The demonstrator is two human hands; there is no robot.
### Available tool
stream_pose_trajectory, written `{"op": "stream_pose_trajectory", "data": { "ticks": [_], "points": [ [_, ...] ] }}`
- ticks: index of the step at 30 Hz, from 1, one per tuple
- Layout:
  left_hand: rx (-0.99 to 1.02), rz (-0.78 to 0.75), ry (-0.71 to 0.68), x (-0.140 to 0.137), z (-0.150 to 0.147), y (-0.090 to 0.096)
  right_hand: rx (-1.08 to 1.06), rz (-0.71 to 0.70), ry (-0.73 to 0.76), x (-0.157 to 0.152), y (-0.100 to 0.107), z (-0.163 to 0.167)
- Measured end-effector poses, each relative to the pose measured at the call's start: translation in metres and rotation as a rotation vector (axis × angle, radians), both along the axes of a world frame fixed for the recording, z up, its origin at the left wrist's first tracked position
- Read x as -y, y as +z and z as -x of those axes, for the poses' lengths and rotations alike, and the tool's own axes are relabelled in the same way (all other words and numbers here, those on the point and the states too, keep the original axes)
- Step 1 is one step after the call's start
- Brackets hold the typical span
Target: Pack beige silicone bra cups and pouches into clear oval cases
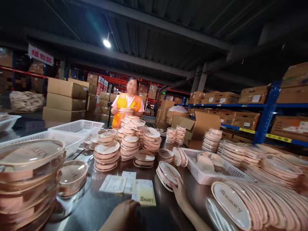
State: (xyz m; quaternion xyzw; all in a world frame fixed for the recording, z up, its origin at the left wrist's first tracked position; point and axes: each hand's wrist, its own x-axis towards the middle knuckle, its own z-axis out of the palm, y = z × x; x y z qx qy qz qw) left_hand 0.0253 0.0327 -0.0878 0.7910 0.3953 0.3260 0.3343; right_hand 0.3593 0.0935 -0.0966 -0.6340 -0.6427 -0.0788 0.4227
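Note:
My right hand [181, 192] grips the edge of an oval cosmetic case [168, 171] with a clear lid and pale pink sides, tilted up from the metal table. My left hand [126, 210] is low in the middle, beside a yellowish packet [146, 192] printed "beauty"; its fingers are dark and mostly hidden. White printed cards [114, 183] lie just beyond that packet. Ahead stand stacks of similar cases [106, 155], and a single case [144, 158] lies in front of them.
A tall stack of cases [26, 183] rises at near left. White baskets stand at the left [79, 126] and right [204, 178]. Flat oval pieces [232, 203] fan out at near right. Across the table, a person in an orange vest [127, 104] holds a case. Cartons [66, 99] are behind.

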Motion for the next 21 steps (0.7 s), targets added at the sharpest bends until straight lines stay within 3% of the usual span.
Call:
{"op": "stream_pose_trajectory", "data": {
  "ticks": [4,7,9,12,16,19,21],
  "points": [
    [0.273,0.242,0.018,-0.008,-0.009,-0.015,-0.011,-0.130,0.136,0.030,0.007,0.044],
    [0.753,0.466,0.168,-0.013,-0.005,-0.006,0.179,-0.264,0.551,0.061,0.025,0.084],
    [0.963,0.518,0.254,-0.013,0.004,0.008,0.191,-0.297,0.761,0.078,0.034,0.100],
    [0.934,0.520,0.196,-0.006,0.014,0.025,0.046,-0.227,0.779,0.089,0.030,0.105],
    [0.839,0.519,0.090,0.004,0.010,0.026,-0.160,-0.134,0.690,0.082,0.016,0.093],
    [0.716,0.418,0.036,0.010,0.005,0.023,-0.271,-0.067,0.667,0.074,0.024,0.086],
    [0.633,0.418,-0.009,0.015,0.006,0.026,-0.284,0.026,0.756,0.073,0.036,0.086]
  ]
}}
